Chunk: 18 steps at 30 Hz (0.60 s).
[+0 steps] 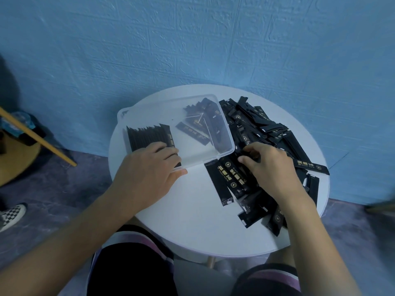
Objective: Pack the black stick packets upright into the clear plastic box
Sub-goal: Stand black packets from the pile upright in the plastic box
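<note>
A clear plastic box (149, 112) lies on the round white table (192, 221). At its left end a row of black stick packets (147, 135) stands upright. My left hand (149, 169) rests on that row, fingers over the packets and thumb on the box's near rim. A few loose packets (203, 122) lie flat at the box's right end. A big pile of black packets (256, 129) covers the table to the right of the box. My right hand (271, 165) is in that pile, fingers pinching a packet (252, 155) beside the box's right corner.
A blue textured wall (192, 50) stands right behind the table. At left are a wooden stick (38, 138), a round wooden stool top (19, 159) and a checkered shoe (10, 216). My knees (132, 263) are under the table's near edge.
</note>
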Each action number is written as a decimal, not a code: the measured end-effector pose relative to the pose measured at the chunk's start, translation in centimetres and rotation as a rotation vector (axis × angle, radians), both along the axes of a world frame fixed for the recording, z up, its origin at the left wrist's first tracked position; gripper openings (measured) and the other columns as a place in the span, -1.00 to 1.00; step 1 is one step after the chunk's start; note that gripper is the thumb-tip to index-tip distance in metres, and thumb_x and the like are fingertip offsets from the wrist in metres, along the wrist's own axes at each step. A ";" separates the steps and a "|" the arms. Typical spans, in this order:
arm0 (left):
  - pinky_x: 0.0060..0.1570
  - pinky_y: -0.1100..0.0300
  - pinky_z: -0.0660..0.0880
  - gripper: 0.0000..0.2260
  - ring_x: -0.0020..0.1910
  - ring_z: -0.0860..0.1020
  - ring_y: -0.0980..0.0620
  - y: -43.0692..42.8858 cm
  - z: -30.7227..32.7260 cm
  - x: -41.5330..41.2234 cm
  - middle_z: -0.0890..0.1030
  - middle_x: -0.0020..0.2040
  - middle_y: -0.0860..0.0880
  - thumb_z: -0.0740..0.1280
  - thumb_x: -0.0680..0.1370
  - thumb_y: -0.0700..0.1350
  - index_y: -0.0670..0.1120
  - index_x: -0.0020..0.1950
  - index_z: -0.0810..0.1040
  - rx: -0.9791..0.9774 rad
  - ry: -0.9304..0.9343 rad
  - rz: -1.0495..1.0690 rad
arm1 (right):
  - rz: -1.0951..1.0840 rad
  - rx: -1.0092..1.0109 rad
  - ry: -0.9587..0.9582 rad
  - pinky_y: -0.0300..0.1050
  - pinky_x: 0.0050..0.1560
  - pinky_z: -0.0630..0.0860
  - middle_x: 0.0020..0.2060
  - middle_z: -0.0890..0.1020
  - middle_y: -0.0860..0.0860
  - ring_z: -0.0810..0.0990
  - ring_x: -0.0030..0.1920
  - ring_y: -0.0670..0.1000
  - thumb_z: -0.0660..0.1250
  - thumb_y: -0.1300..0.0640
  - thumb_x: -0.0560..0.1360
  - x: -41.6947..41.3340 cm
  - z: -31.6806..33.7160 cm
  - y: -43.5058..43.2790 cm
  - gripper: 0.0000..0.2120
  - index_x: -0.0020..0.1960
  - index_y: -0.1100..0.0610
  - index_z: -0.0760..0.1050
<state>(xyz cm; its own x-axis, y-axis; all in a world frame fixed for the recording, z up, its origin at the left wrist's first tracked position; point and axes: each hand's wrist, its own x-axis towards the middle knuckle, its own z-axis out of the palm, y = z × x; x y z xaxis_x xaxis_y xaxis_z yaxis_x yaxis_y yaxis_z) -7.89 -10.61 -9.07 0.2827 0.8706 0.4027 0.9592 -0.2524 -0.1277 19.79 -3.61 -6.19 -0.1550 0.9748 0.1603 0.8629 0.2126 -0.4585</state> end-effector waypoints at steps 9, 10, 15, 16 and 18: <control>-0.14 0.06 0.62 -0.53 0.19 0.60 0.01 -0.1 0.1 0.1 0.68 0.17 0.07 0.06 0.65 0.20 -0.01 0.07 0.70 0.008 -0.006 0.006 | -0.007 -0.016 -0.084 -0.05 0.01 0.40 0.16 0.64 -0.03 0.59 0.17 0.10 0.44 -0.22 0.47 0.0 -0.2 0.0 -0.55 0.28 -0.04 0.56; -0.14 0.05 0.62 -0.53 0.19 0.60 0.01 -0.1 0.1 0.1 0.68 0.17 0.07 0.06 0.65 0.20 -0.01 0.07 0.70 0.007 -0.008 0.006 | -0.002 -0.022 -0.100 -0.05 -0.01 0.38 0.16 0.63 -0.03 0.59 0.17 0.11 0.44 -0.20 0.48 0.1 -0.3 0.0 -0.55 0.29 -0.05 0.55; -0.13 0.02 0.63 -0.53 0.20 0.59 0.00 -0.1 0.1 0.1 0.68 0.19 0.06 0.07 0.64 0.20 -0.01 0.09 0.70 0.001 -0.007 0.011 | 0.004 0.009 -0.099 0.00 0.07 0.45 0.11 0.67 0.02 0.60 0.15 0.13 0.39 -0.06 0.55 -0.2 -0.1 -0.1 -0.66 0.29 -0.01 0.57; -0.13 0.02 0.63 -0.53 0.20 0.59 0.00 -0.1 0.0 0.1 0.68 0.19 0.06 0.07 0.64 0.20 -0.01 0.09 0.70 0.003 -0.007 0.010 | 0.002 0.020 -0.084 0.01 0.10 0.45 0.09 0.68 0.04 0.60 0.15 0.15 0.38 -0.04 0.56 -0.3 0.1 -0.1 -0.68 0.28 0.00 0.58; -0.14 0.02 0.63 -0.53 0.20 0.59 0.00 -0.1 0.0 0.1 0.68 0.18 0.06 0.06 0.64 0.20 -0.01 0.08 0.70 0.008 -0.011 0.010 | -0.008 0.029 -0.053 0.03 0.13 0.47 0.05 0.70 0.06 0.61 0.13 0.18 0.36 0.01 0.56 -0.5 0.4 -0.1 -0.71 0.26 0.02 0.60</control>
